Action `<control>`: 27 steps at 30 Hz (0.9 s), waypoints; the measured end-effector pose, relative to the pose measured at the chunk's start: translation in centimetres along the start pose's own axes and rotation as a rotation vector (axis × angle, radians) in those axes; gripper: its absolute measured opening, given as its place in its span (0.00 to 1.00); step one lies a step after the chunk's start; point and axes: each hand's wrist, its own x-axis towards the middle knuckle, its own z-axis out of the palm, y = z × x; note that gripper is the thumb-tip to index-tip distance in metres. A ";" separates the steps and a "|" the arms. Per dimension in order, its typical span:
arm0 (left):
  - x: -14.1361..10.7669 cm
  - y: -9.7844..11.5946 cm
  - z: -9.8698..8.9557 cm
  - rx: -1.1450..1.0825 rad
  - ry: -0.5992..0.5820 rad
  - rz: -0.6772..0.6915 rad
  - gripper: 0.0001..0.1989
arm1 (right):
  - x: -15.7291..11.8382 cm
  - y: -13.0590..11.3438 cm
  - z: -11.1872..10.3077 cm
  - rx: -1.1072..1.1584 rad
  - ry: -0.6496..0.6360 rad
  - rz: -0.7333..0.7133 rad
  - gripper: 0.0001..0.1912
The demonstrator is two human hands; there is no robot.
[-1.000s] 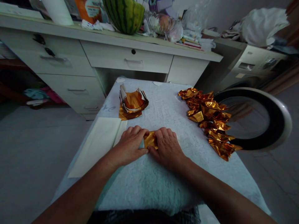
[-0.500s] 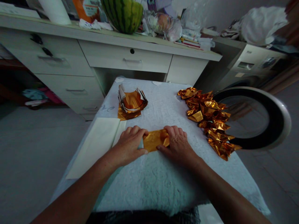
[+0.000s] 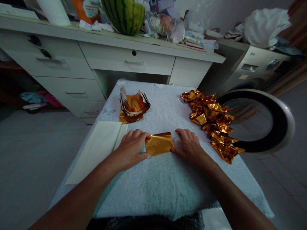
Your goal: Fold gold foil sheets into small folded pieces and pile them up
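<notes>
A flat rectangle of gold foil paper (image 3: 159, 144) lies on the cloth-covered table in front of me. Its left edge is gripped by my left hand (image 3: 131, 147), thumb at the lower corner and fingers at the upper one. My right hand (image 3: 190, 148) is spread at the other side, its thumb tip touching the lower right corner and its fingers apart above the cloth. Beyond my left hand stands a curled stack of gold foil sheets (image 3: 134, 105). Several crumpled, folded gold pieces (image 3: 212, 123) form a row at the right.
Pale paper sheets (image 3: 96, 150) lie on the left of the table (image 3: 165, 105). Behind it, a white counter (image 3: 153, 44) with drawers bears a watermelon (image 3: 123, 16) and plastic bags. An open washing machine door (image 3: 254, 121) is at the right.
My right hand has slid right, off the foil's right part, and its fingers have opened. The foil's right edge now shows flat. My left hand has kept its hold.
</notes>
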 end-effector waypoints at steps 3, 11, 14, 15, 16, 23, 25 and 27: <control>0.0 0.1 0.0 -0.001 -0.005 0.002 0.22 | 0.2 0.1 -0.6 0.028 -0.028 -0.012 0.30; 0.1 -0.2 0.2 0.011 0.008 0.013 0.22 | 1.0 -2.9 -3.9 0.134 0.068 -0.213 0.12; 0.1 -0.2 0.2 0.017 0.020 0.028 0.23 | 1.7 -4.3 -3.7 0.176 -0.127 -0.340 0.05; 0.1 -0.2 0.3 0.021 0.026 0.030 0.23 | 1.9 -4.5 -3.4 0.178 -0.170 -0.378 0.05; 0.0 -0.1 0.3 0.025 0.034 0.031 0.24 | 2.2 -4.6 -3.1 0.174 -0.198 -0.402 0.05; -0.2 0.2 0.5 0.058 0.117 0.016 0.31 | 2.4 -3.6 -1.4 0.194 -0.156 -0.437 0.07; -0.3 0.5 0.6 0.047 0.147 0.058 0.34 | 2.3 -3.5 -1.2 0.202 -0.132 -0.439 0.06; -0.2 0.8 0.6 0.025 0.156 0.113 0.29 | 2.1 -3.4 -1.1 0.192 -0.098 -0.420 0.06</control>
